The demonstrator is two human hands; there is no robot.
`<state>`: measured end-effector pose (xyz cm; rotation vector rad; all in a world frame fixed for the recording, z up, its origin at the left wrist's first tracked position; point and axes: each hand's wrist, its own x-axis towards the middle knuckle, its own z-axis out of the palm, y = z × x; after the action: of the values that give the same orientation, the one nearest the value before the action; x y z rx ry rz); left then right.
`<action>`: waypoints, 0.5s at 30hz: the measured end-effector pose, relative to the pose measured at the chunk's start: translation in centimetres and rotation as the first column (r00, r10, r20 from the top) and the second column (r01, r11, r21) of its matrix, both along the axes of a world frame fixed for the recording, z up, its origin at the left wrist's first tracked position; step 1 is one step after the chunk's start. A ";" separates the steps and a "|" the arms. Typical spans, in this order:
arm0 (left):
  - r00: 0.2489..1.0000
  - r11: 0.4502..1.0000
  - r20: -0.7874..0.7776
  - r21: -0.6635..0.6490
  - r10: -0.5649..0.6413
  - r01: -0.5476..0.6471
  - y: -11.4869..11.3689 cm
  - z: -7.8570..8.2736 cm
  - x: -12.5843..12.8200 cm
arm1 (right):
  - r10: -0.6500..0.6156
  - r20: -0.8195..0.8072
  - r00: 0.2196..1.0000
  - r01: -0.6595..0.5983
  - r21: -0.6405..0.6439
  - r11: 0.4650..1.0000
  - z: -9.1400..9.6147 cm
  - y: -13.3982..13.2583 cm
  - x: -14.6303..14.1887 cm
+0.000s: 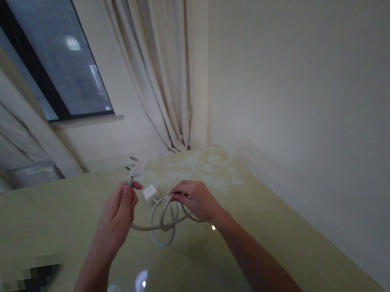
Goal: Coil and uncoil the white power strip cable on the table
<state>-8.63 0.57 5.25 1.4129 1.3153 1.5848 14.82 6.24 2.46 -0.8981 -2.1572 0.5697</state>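
Observation:
My left hand [118, 212] pinches a pale cable just below its white three-pin plug [137, 167], whose prongs point up and away from me. Loose, crossing loops of the same pale cable [165, 226] hang between my hands. With thumb and fingers, my right hand [198, 200] grips the cable where the loops gather. A white block with small slots, like a socket end [151, 193], sits at the other end of the cable, between both hands. Whether the loops touch the tabletop, I cannot tell.
The shiny pale green table [202, 283] runs to a wall [311, 88] on the right. Behind it are beige curtains [163, 62] and a dark-framed window [58, 54]. A dark, pixelated object [29, 290] lies at the lower left.

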 end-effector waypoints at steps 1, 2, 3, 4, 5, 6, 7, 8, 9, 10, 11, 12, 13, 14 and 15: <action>0.997 0.999 -0.069 -0.015 -0.029 0.028 0.0 -0.1 0.1 | -0.035 -0.081 0.996 0.036 0.011 0.999 0.0 -0.1 -0.1; 0.990 0.998 -0.127 -0.028 -0.058 0.055 0.0 -0.2 0.3 | -0.068 -0.169 0.983 0.071 0.011 0.997 0.0 -0.1 -0.1; 0.982 0.996 -0.168 -0.037 -0.086 0.081 -0.1 -0.2 0.4 | -0.097 -0.259 0.961 0.100 -0.002 0.995 0.0 -0.2 -0.1; 0.973 0.993 -0.197 -0.043 -0.116 0.110 -0.1 -0.1 0.6 | -0.121 -0.343 0.932 0.119 -0.027 0.992 0.0 -0.3 -0.1; 0.965 0.989 -0.219 -0.046 -0.146 0.139 -0.2 0.0 0.9 | -0.140 -0.411 0.901 0.127 -0.058 0.990 0.1 -0.4 -0.1; 0.955 0.985 -0.238 -0.046 -0.175 0.169 -0.3 0.2 1.1 | -0.154 -0.463 0.873 0.130 -0.085 0.988 0.2 -0.5 0.0; 0.945 0.980 -0.260 -0.039 -0.197 0.193 -0.4 0.4 1.4 | -0.165 -0.499 0.851 0.131 -0.103 0.986 0.3 -0.6 0.1; 0.935 0.978 -0.287 -0.030 -0.208 0.208 -0.4 0.5 1.6 | -0.168 -0.523 0.835 0.129 -0.111 0.985 0.4 -0.6 0.1; 0.922 0.976 -0.322 -0.032 -0.214 0.215 -0.5 0.7 1.8 | -0.166 -0.542 0.824 0.126 -0.109 0.986 0.6 -0.7 0.3; 0.906 0.976 -0.364 -0.044 -0.216 0.215 -0.5 0.8 1.9 | -0.163 -0.559 0.813 0.127 -0.102 0.987 0.7 -0.7 0.4; 0.886 0.975 -0.407 -0.066 -0.221 0.213 -0.6 0.9 2.0 | -0.164 -0.577 0.800 0.136 -0.092 0.986 0.8 -0.7 0.5; 0.864 0.972 -0.446 -0.095 -0.233 0.213 -0.6 1.0 2.0 | -0.169 -0.594 0.787 0.152 -0.078 0.985 0.9 -0.6 0.6; 0.841 0.968 -0.479 -0.125 -0.252 0.219 -0.6 1.0 2.0 | -0.177 -0.606 0.776 0.174 -0.064 0.983 1.0 -0.5 0.8; 0.818 0.961 -0.504 -0.153 -0.277 0.232 -0.7 1.1 2.0 | -0.186 -0.612 0.768 0.196 -0.051 0.979 1.0 -0.4 0.9; 0.797 0.953 -0.522 -0.175 -0.302 0.246 -0.7 1.0 2.0 | -0.193 -0.612 0.767 0.213 -0.040 0.976 1.1 -0.3 1.0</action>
<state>-6.60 -0.18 6.28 1.9800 1.3856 0.9353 15.81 5.95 3.52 -0.7768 -1.4507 0.6126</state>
